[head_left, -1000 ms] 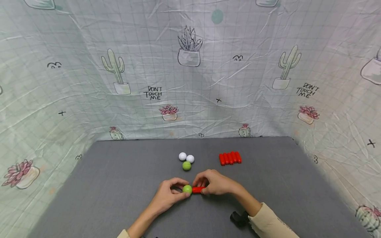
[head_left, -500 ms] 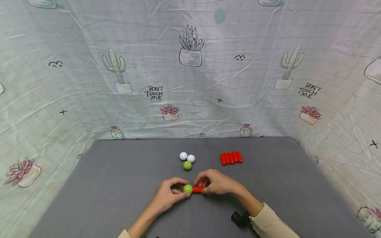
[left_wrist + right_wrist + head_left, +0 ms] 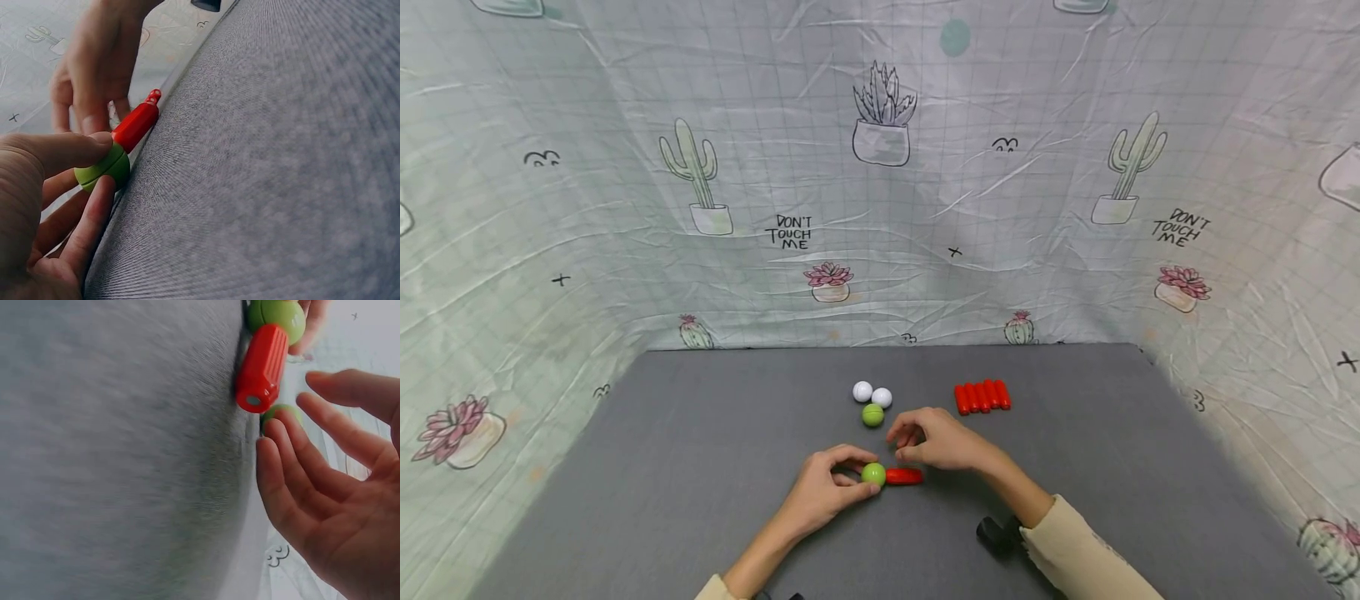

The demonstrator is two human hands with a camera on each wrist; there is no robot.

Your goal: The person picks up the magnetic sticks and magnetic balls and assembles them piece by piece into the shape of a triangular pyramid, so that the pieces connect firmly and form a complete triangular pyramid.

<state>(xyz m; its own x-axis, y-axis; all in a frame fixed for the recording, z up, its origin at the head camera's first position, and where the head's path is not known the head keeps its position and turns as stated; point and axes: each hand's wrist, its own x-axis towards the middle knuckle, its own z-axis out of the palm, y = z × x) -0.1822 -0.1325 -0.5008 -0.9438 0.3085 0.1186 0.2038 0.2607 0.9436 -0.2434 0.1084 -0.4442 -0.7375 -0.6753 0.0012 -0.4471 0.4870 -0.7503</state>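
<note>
My left hand (image 3: 827,487) pinches a green ball (image 3: 873,474) between thumb and fingers, low over the grey tabletop. One end of a red rod (image 3: 904,476) touches the ball on its right side. In the right wrist view the rod (image 3: 262,369) has ridged sides and a small grey disc in its free end, like a magnetic building rod. Just behind the rod hovers my right hand (image 3: 942,440), fingers apart and holding nothing. Past its fingertips, a second green ball (image 3: 872,415) lies against two white balls (image 3: 862,392).
Several red rods (image 3: 982,397) lie side by side at the back right of the grey table (image 3: 737,417). A dark object (image 3: 994,537) sits by the right wrist. Patterned cloth (image 3: 880,208) walls off the back and both sides.
My right hand has let go of the red rod and moved back, away from it. The rod stays against the green ball, and my left hand keeps its hold.
</note>
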